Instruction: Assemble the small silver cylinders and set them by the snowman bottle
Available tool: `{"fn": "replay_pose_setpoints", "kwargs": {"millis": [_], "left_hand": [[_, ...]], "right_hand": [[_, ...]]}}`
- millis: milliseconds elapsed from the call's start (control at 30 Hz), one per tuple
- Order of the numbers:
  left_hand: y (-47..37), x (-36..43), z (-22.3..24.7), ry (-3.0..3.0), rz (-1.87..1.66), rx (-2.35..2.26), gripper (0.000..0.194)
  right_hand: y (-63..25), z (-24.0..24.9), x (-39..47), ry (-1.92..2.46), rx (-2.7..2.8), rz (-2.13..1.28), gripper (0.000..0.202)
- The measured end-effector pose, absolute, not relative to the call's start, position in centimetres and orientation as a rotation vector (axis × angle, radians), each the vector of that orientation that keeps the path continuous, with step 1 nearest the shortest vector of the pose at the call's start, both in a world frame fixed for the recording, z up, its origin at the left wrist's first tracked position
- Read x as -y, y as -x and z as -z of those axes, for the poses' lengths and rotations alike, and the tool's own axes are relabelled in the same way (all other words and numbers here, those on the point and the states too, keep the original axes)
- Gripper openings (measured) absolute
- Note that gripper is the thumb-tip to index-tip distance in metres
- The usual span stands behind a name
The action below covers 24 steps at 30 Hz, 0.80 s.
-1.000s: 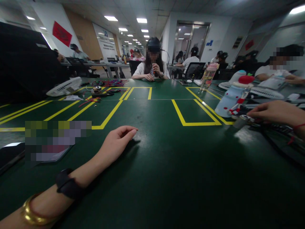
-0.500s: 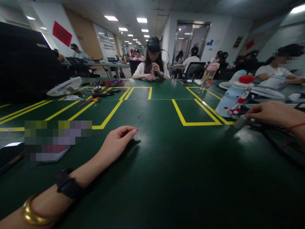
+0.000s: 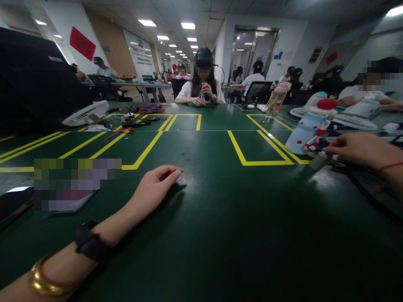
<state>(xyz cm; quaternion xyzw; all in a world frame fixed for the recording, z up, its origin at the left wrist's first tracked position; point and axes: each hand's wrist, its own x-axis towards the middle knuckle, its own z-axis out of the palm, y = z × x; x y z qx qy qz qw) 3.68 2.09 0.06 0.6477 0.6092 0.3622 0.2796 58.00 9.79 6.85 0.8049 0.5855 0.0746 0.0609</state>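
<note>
My left hand (image 3: 157, 184) rests on the green table (image 3: 214, 226) near the middle, its fingers curled together; whether anything small is between them is hidden. At the right, my right hand (image 3: 352, 149) pinches the upper end of a small grey cylinder (image 3: 318, 161), which is tilted low over the table. Just beyond the cylinder stands a light blue bottle (image 3: 299, 134) with a red top and a red-and-white strap. Black cables (image 3: 362, 188) lie beneath and beside my right hand.
A phone (image 3: 75, 201) lies at the left. Farther back are a white fan (image 3: 86, 114), tangled coloured wires (image 3: 154, 110) and a pink-lidded bottle (image 3: 275, 100). A person (image 3: 203, 84) sits across the table. Yellow tape marks the tabletop.
My right hand has shifted very slightly left, still holding the grey cylinder. My left hand stays in the same place.
</note>
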Motion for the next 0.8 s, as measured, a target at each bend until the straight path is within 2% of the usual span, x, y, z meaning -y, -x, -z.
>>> {"fn": "replay_pose_setpoints", "kwargs": {"millis": [200,367,567,800], "left_hand": [[-3.7,-2.3,0.1,-1.748,-0.962,-1.631,0.031],[-3.7,-2.3,0.2,-1.736,-0.97,-1.629,0.032],[-3.6,-2.3,0.4,-1.738,-0.966,-1.618,0.032],[-3.8,-2.2,0.0,-1.747,-0.943,-1.635,0.035]], "right_hand": [[-57.7,-6.6,-9.6,-2.428,-1.787,-0.203,0.048],[-58.4,-7.1,-9.7,-2.384,-1.855,0.004,0.057],[-59.6,-7.0,-9.7,-2.371,-1.882,0.075,0.044],[-58.1,-7.2,-8.6,-2.436,-1.891,0.086,0.046]]}}
